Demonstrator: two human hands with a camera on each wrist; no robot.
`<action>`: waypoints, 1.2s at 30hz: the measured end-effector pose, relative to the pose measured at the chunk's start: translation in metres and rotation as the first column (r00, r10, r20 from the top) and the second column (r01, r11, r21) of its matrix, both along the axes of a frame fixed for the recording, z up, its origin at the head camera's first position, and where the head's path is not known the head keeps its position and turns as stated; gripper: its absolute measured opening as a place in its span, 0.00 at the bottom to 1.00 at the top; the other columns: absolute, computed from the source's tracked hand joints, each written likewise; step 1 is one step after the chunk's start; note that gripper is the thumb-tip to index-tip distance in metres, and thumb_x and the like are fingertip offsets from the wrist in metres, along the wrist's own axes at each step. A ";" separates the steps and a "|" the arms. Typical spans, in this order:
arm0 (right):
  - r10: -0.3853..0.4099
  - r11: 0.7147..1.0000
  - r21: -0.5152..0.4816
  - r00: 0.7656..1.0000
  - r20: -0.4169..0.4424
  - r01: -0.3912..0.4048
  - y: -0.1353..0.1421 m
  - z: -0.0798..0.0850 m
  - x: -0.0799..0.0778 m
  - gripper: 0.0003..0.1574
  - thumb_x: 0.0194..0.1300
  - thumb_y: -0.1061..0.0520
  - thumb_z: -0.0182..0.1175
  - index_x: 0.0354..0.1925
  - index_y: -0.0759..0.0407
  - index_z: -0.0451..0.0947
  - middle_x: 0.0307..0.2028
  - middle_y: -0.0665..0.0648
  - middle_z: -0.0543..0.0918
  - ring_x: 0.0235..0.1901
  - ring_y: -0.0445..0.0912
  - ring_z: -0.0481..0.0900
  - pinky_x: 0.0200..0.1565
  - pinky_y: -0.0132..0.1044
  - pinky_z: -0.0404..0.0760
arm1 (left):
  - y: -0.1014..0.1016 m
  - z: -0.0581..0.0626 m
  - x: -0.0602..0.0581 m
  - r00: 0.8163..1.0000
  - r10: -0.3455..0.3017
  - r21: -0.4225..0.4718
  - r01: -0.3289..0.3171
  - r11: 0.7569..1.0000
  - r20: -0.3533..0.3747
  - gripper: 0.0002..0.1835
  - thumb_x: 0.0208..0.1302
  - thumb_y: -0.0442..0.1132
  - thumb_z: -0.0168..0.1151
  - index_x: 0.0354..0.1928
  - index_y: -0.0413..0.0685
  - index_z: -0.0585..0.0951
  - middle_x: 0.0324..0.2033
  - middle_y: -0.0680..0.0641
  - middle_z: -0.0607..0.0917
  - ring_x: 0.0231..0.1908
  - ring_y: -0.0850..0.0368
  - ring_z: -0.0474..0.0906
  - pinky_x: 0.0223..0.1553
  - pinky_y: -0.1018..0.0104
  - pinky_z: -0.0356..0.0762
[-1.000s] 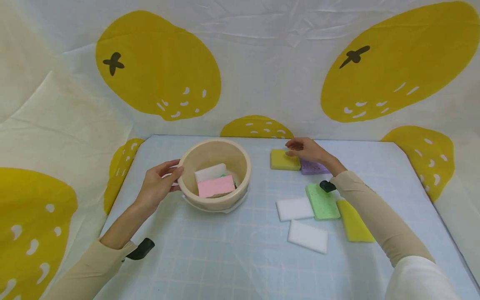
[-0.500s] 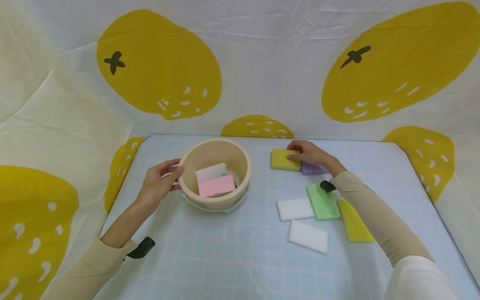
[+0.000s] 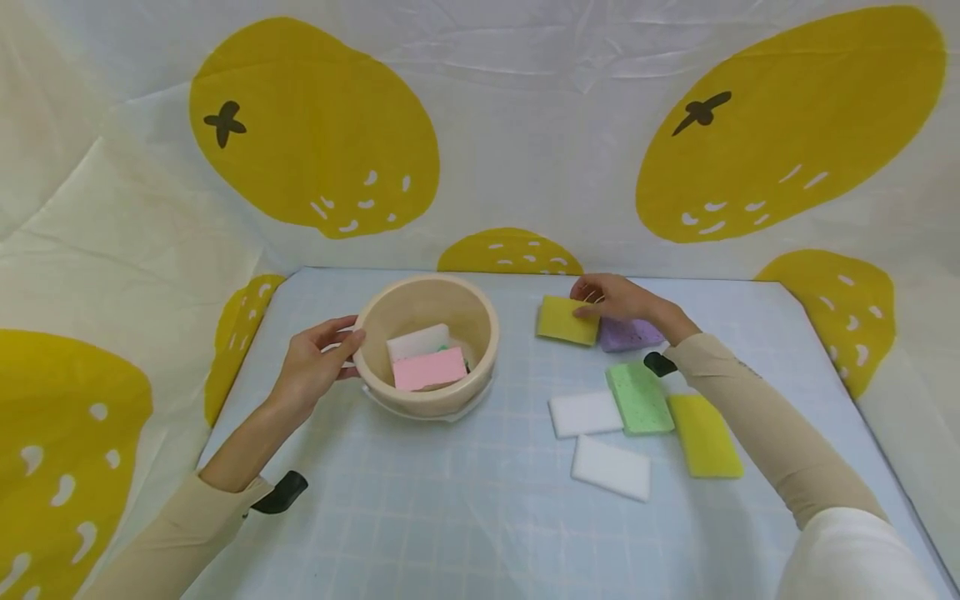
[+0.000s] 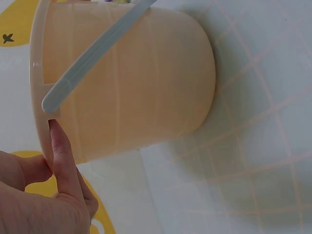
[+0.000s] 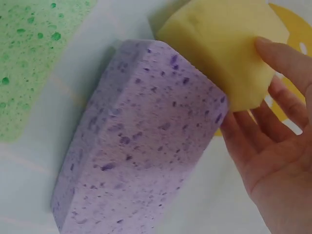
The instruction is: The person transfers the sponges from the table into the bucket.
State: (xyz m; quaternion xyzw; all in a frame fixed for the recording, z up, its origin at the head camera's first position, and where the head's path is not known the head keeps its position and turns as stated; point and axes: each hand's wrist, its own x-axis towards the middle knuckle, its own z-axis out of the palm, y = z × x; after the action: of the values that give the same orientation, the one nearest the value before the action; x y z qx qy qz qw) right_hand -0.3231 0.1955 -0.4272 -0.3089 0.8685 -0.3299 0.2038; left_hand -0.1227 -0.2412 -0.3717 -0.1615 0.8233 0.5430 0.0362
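Observation:
My left hand [image 3: 313, 364] holds the rim of a beige bucket [image 3: 429, 403] at its left side, thumb on one face and fingers on the other. Inside the bucket lie a pink sponge [image 3: 429, 370] and a white sponge [image 3: 417, 343], with a bit of green partly hidden below. At the back right, my right hand [image 3: 624, 302] pinches a yellow sponge [image 3: 561, 322] by its right end, the thumb on its near face. In the right wrist view this yellow sponge [image 5: 219, 44] is slightly tilted against a purple sponge [image 5: 141, 141].
Nearer me lie a green sponge [image 3: 640, 398], a second yellow sponge [image 3: 705, 436] and two white sponges, one left [image 3: 585, 414] and one in front [image 3: 611, 468]. A pale handle [image 4: 97, 53] hangs on the bucket. A fruit-print cloth [image 3: 517, 125] stands behind the table.
My right hand has lowered onto the yellow sponge and taken hold of it; the sponge has turned and tilted a little. The purple sponge has shifted slightly. My left hand stays on the bucket.

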 end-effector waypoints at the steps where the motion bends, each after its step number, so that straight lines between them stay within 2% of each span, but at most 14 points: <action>1: 0.008 1.000 -0.002 1.000 0.004 -0.007 0.000 0.002 0.001 0.22 0.62 0.57 0.64 0.50 0.66 0.73 0.49 0.64 0.78 0.51 0.58 0.75 0.55 0.51 0.74 | 0.000 0.000 0.000 1.000 0.000 -0.002 0.000 1.000 0.002 0.29 0.66 0.52 0.58 0.66 0.50 0.70 0.53 0.42 0.75 0.37 0.56 0.81 0.37 0.68 0.82; 7: -0.002 1.000 -0.013 1.000 -0.010 0.002 -0.002 0.017 0.009 0.24 0.62 0.59 0.64 0.55 0.68 0.73 0.51 0.66 0.78 0.50 0.58 0.76 0.54 0.50 0.76 | 0.002 0.001 0.000 1.000 -0.002 -0.001 0.002 1.000 0.007 0.29 0.66 0.51 0.58 0.66 0.50 0.70 0.53 0.42 0.75 0.37 0.56 0.81 0.37 0.69 0.82; 15: -0.003 0.997 -0.080 0.999 -0.043 0.000 0.001 0.027 0.009 0.22 0.60 0.58 0.66 0.51 0.65 0.75 0.47 0.63 0.79 0.47 0.55 0.78 0.53 0.50 0.77 | 0.002 0.002 -0.001 1.000 0.009 -0.021 -0.008 1.000 0.024 0.29 0.66 0.52 0.58 0.66 0.51 0.69 0.55 0.42 0.75 0.40 0.53 0.81 0.37 0.69 0.82; 20: -0.013 0.996 -0.094 0.997 -0.070 0.007 -0.001 0.039 0.015 0.22 0.59 0.60 0.66 0.51 0.66 0.75 0.47 0.63 0.79 0.46 0.56 0.79 0.52 0.49 0.77 | 0.001 0.003 -0.001 0.999 0.015 -0.037 -0.013 0.999 0.033 0.30 0.66 0.54 0.57 0.67 0.52 0.68 0.55 0.42 0.74 0.41 0.52 0.80 0.38 0.70 0.82; 23: -0.015 0.995 -0.099 0.997 -0.077 0.007 -0.005 0.051 0.022 0.22 0.59 0.63 0.66 0.51 0.69 0.75 0.46 0.65 0.79 0.46 0.58 0.79 0.52 0.48 0.78 | 0.001 0.003 0.000 0.999 0.015 -0.039 -0.013 0.999 0.035 0.30 0.66 0.54 0.57 0.67 0.52 0.68 0.56 0.42 0.74 0.41 0.52 0.80 0.38 0.70 0.82; 29: -0.008 0.994 -0.110 0.997 -0.077 0.000 -0.011 0.087 0.039 0.23 0.58 0.63 0.66 0.51 0.70 0.74 0.44 0.66 0.79 0.45 0.57 0.79 0.51 0.46 0.78 | 0.000 0.003 0.001 0.999 0.010 -0.037 -0.008 0.999 0.037 0.30 0.66 0.54 0.57 0.67 0.52 0.68 0.56 0.42 0.74 0.41 0.52 0.80 0.38 0.70 0.82; 36: -0.010 0.992 -0.126 0.995 -0.103 -0.003 -0.013 0.106 0.043 0.22 0.58 0.62 0.66 0.51 0.67 0.75 0.45 0.62 0.79 0.46 0.54 0.79 0.51 0.46 0.79 | 0.001 0.003 -0.001 1.000 -0.001 -0.032 0.002 0.999 0.028 0.30 0.66 0.52 0.57 0.67 0.51 0.67 0.55 0.41 0.74 0.40 0.55 0.80 0.38 0.70 0.82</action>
State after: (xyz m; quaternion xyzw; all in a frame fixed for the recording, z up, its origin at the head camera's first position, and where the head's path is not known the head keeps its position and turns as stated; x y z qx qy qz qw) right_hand -0.2803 0.1828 -0.3207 -0.3363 0.8558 -0.3680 0.1382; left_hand -0.1234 -0.2399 -0.3685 -0.1692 0.8313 0.5275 0.0457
